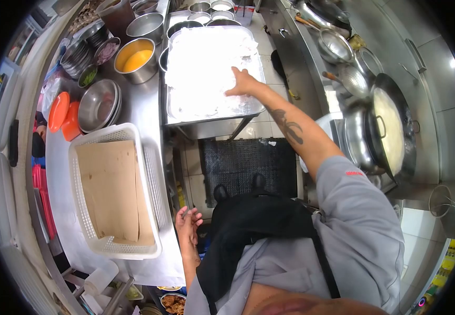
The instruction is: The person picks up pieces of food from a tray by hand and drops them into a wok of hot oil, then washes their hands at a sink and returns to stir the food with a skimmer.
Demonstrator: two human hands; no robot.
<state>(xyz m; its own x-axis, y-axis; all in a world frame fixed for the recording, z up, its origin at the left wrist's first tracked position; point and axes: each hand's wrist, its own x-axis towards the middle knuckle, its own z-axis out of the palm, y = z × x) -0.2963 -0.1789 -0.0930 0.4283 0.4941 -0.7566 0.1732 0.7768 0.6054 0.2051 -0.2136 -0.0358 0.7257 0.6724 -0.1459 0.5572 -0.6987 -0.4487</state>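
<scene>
My right hand (242, 82) reaches out over a wide metal tray (172, 114) filled with bright white powder (198, 68) that looks like flour. Its fingers and thumb are spread apart, right at the powder, and nothing shows in them. Glare washes out much of the powder's surface. Down by my left side, my left hand (188, 223) hangs beside the edge of the steel counter (170, 236), fingers loosely curled but apart. Nearest to it on the counter is a white plastic basket (151, 210) lined with brown cardboard (106, 184).
Left counter: a pot (125, 73) of orange-yellow liquid, stacked steel bowls (93, 107), orange containers (71, 121). Right side: a large wok (408, 105) of pale liquid beside a steel pot (356, 139), strainers (335, 44). A black mat (248, 163) lies on the floor.
</scene>
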